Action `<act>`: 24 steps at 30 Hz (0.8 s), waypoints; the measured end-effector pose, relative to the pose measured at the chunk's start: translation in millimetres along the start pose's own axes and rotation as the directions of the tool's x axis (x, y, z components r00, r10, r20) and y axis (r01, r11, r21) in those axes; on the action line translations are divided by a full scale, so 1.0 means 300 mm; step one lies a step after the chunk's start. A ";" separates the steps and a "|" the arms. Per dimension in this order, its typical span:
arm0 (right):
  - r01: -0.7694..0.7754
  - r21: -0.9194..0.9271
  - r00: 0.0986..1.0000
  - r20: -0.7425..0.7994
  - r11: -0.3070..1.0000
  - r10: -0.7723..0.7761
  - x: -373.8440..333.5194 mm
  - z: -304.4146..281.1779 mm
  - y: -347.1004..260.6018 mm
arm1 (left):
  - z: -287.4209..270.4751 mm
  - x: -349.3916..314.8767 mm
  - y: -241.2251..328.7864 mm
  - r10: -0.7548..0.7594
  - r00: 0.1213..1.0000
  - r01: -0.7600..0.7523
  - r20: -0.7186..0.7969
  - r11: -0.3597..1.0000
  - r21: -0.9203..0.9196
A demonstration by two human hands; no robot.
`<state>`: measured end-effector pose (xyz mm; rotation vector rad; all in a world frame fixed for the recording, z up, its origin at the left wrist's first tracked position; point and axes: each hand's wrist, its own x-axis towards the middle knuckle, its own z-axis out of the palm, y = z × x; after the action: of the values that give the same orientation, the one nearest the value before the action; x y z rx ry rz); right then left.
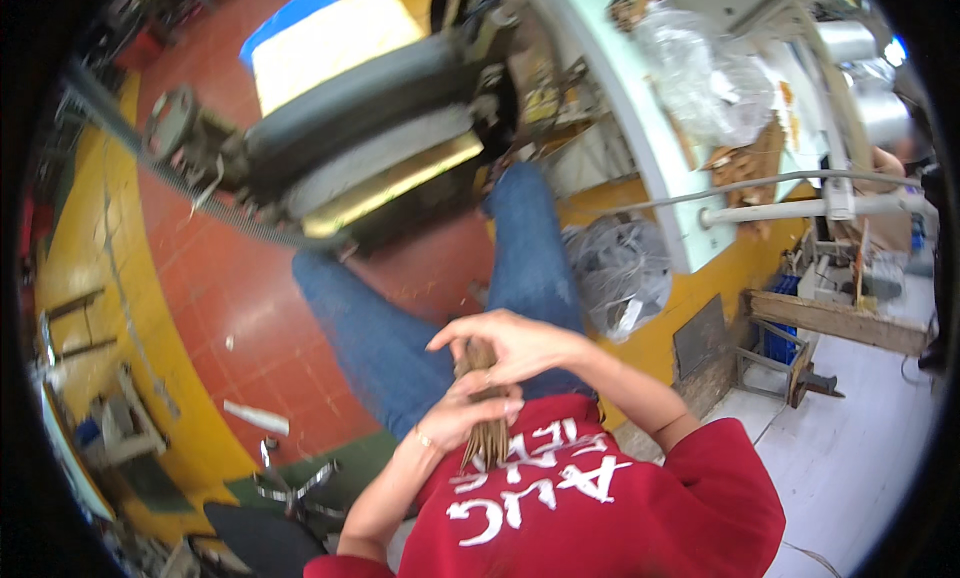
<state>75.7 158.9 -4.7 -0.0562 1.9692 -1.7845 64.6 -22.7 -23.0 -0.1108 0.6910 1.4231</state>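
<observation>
Set in a workshop, over a red tiled floor point(270, 353) well below the fingers point(462, 328). Looks out on a machine point(350, 103) with a dark curved body ahead of the fingers and somewhat left, and on a pale green tabletop point(700, 240) ahead and right, littered with clear plastic point(700, 73) and brown scraps point(755, 156).

Holds a bundle of thin brown strips point(487, 443) just in front of the red T-shirt point(680, 498) and above the jeans point(380, 333). Has the left hand point(455, 416) wrapped round the bundle, with fingers pressed in about its middle; arches the right hand point(520, 343) over the far end, with thumb and forefinger curved close about it. Cannot tell whether pinching there or merely touching.

Risks letting strips slide out at the near end, splayed just behind the left fingers, through too slack a left grip. Might also tug some out of line by pulling unevenly at the far end, or catch the loose tips on the T-shirt. Could scatter anything dropped onto the jeans or the floor beneath the fingers.
</observation>
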 end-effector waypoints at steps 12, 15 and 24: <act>0.146 -0.037 0.985 -0.088 0.989 -0.149 0.003 0.037 -0.011 | 0.003 -0.010 0.004 0.100 0.995 -0.098 -0.015 0.991 0.086; 0.123 -0.045 0.980 -0.153 0.991 -0.129 0.001 0.026 -0.022 | -0.005 -0.020 0.004 0.089 0.996 -0.089 0.017 0.996 -0.003; 0.114 -0.185 0.967 -0.204 0.976 -0.152 0.020 -0.077 -0.150 | 0.055 0.023 0.067 0.146 0.989 -0.146 0.030 0.989 -0.020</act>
<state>49.1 171.7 36.9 -0.0535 2.3231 -1.7619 52.0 -5.4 -6.7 -0.0525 0.6712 1.5683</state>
